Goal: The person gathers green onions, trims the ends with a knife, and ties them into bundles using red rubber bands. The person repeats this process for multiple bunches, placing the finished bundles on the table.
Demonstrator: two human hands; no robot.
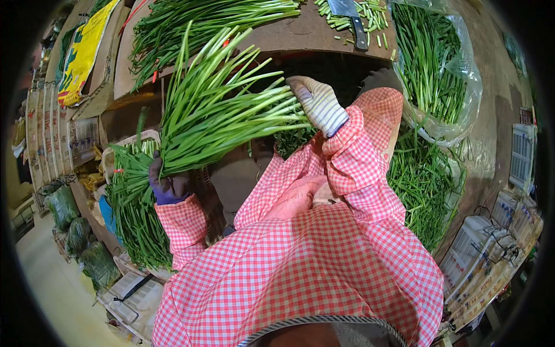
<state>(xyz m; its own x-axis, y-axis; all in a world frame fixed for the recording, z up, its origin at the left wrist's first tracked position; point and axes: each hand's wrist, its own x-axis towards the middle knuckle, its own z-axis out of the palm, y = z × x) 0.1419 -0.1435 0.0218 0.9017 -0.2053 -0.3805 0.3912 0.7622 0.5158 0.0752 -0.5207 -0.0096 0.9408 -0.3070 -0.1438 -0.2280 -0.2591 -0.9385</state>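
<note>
My left hand point(170, 180), in a dark purple glove, is closed around the leafy part of a bunch of green garlic chives point(217, 117). The bunch fans out, its pale stem ends pointing up and to the right. At those ends is my right hand point(315, 102), in a white striped knit glove, with its fingertips together on a few stems. Beyond, more chives point(208, 17) lie on a brown table board point(295, 37). A cleaver point(356, 26) with a black handle rests there on cut stem pieces point(377, 15).
A basket of chives point(143, 234) stands at left, partly under the held leaves. At right are chives in a clear plastic bag point(470, 86) and a heap of loose greens point(420, 186). White plastic crates point(468, 243) stand at lower right; wrapped green bundles point(99, 264) lie at lower left.
</note>
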